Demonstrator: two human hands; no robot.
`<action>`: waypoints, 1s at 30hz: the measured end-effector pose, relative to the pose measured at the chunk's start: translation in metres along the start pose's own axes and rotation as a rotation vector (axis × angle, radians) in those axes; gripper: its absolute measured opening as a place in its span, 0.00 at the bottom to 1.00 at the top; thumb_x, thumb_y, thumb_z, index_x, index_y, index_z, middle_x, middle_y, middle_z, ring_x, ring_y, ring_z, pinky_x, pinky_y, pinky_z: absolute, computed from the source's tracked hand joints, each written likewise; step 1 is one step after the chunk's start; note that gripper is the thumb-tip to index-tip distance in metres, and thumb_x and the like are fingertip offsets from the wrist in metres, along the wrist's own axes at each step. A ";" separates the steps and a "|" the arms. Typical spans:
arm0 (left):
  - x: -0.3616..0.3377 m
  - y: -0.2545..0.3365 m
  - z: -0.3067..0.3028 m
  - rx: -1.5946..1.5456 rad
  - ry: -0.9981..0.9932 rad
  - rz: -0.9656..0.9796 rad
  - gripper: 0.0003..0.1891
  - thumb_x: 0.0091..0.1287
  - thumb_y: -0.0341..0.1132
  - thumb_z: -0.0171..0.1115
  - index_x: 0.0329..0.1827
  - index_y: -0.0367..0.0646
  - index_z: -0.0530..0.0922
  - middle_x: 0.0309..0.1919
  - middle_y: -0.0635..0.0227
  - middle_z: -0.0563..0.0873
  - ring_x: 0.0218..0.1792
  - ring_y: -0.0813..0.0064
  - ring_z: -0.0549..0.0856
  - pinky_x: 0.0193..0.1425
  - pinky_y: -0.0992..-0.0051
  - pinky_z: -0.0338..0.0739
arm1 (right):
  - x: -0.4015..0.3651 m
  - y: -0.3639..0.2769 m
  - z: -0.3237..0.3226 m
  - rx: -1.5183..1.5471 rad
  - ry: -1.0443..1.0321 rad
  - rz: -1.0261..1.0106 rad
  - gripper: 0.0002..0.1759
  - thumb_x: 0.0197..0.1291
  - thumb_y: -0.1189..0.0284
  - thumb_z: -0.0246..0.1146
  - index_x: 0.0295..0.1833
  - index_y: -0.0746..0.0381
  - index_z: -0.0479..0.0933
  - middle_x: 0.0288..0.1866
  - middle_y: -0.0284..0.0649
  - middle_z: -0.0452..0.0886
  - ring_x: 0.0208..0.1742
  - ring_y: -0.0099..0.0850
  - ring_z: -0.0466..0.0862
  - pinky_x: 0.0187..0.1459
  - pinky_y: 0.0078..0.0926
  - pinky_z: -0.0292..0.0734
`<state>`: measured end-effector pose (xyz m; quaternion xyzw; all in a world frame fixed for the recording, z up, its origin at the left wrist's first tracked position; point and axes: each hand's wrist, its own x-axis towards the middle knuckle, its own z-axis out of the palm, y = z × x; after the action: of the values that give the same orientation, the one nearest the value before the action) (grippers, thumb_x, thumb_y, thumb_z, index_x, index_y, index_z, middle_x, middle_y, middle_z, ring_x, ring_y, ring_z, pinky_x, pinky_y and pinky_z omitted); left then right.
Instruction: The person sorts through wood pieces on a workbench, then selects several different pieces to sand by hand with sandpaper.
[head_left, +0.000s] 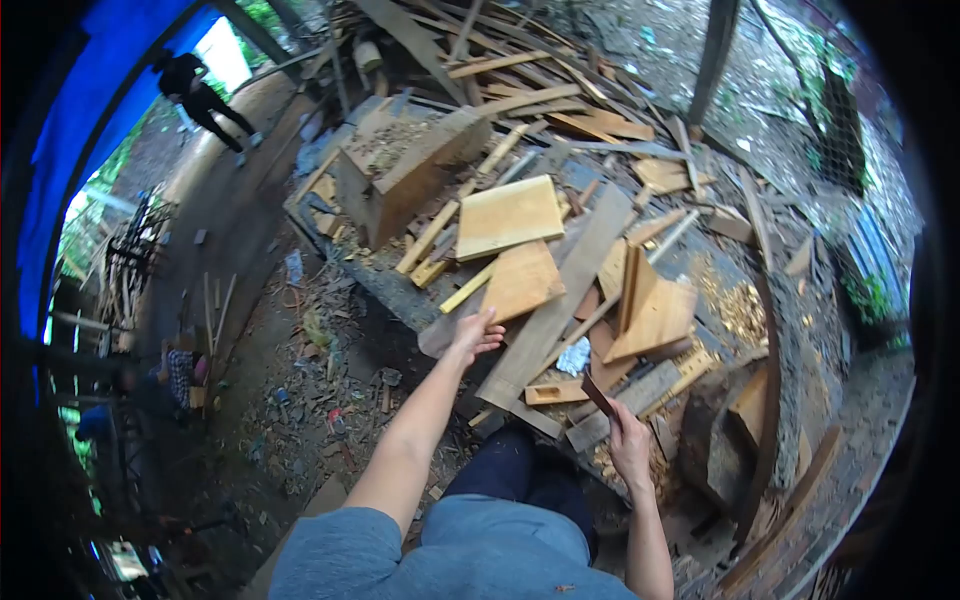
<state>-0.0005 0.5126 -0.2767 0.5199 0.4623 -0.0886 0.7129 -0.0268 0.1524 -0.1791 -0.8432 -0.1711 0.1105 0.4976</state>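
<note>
Plainly, a dark strip [598, 395] is gripped in the right hand [628, 440], the left hand [476, 336] is held spread near a wooden board [524, 280]

Orange board [524, 279]: smooth matt wood; grey plank [556, 302]: rough wood.

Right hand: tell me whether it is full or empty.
Full: the right hand grips a thin dark strip, which juts out beyond it.

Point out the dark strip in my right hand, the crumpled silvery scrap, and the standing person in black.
Dark strip [598, 395], head view, middle of its length.
Crumpled silvery scrap [574, 356], head view, its centre.
Standing person [183, 80], head view, the torso.
</note>
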 end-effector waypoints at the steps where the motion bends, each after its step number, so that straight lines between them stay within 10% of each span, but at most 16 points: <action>1: -0.002 0.000 0.000 0.017 0.001 0.004 0.21 0.70 0.53 0.64 0.52 0.44 0.78 0.34 0.65 0.89 0.28 0.76 0.88 0.33 0.73 0.86 | -0.003 0.005 -0.001 0.001 -0.026 0.035 0.17 0.67 0.82 0.55 0.58 0.62 0.79 0.45 0.54 0.85 0.50 0.49 0.86 0.49 0.35 0.79; 11: -0.010 0.003 0.000 -0.034 -0.064 -0.033 0.22 0.72 0.47 0.64 0.58 0.40 0.75 0.43 0.58 0.88 0.41 0.65 0.89 0.47 0.67 0.87 | 0.020 0.016 0.002 -0.013 -0.134 0.056 0.15 0.68 0.80 0.56 0.58 0.63 0.78 0.45 0.55 0.84 0.49 0.52 0.85 0.49 0.37 0.79; 19: -0.004 0.015 0.016 0.462 0.057 0.105 0.29 0.68 0.61 0.62 0.45 0.38 0.80 0.24 0.72 0.78 0.21 0.80 0.77 0.21 0.76 0.74 | 0.017 0.014 0.011 -0.035 -0.136 0.077 0.15 0.68 0.80 0.56 0.58 0.63 0.78 0.46 0.54 0.84 0.49 0.52 0.85 0.49 0.38 0.78; 30: 0.006 0.022 -0.012 0.448 -0.113 0.157 0.24 0.70 0.58 0.62 0.49 0.44 0.81 0.23 0.82 0.71 0.22 0.88 0.70 0.25 0.78 0.75 | 0.028 -0.012 0.037 -0.055 -0.001 0.216 0.15 0.68 0.79 0.55 0.58 0.62 0.78 0.46 0.54 0.85 0.50 0.49 0.86 0.50 0.36 0.79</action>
<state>0.0096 0.5345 -0.2669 0.6936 0.3489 -0.1623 0.6090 -0.0166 0.1989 -0.1868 -0.8700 -0.0828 0.1593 0.4592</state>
